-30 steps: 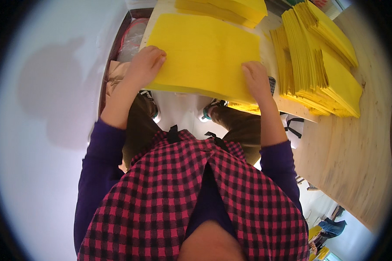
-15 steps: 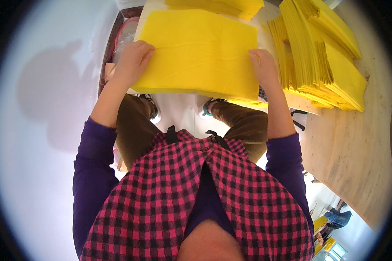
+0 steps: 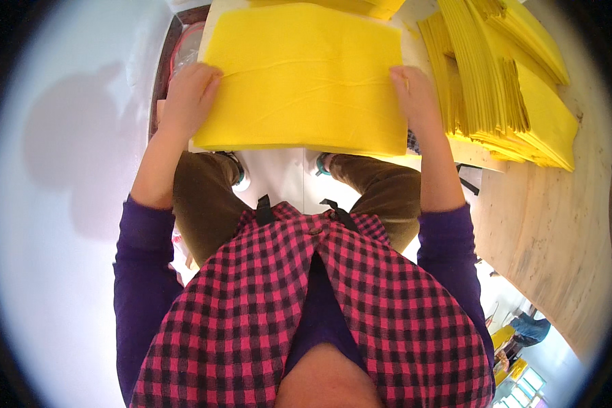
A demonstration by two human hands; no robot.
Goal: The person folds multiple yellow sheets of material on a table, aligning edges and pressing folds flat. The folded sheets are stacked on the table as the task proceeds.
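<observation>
A wide yellow sheet [image 3: 306, 81], looking like soft cloth with faint creases across it, spreads over the table in front of me. My left hand [image 3: 193, 98] is closed, fingers curled in at the sheet's left edge. On the opposite side, my right hand [image 3: 418, 98] pinches the right edge at about the same height. Between the hands the cloth lies fairly flat. Its near edge reaches over my knees, and whether more layers lie beneath it I cannot tell.
Tall folded piles of yellow cloth [image 3: 486, 81] lean on the right. Another yellow piece [image 3: 367, 7] lies beyond the sheet. A pale wooden tabletop [image 3: 537, 231] runs down the right side. Left of the sheet is a red-rimmed container [image 3: 187, 47]. Another person [image 3: 529, 330] appears far off at lower right.
My left hand has shifted left and my right hand slightly right, so they are farther apart. The sheet's left edge has moved left, and its near edge now looks straighter.
</observation>
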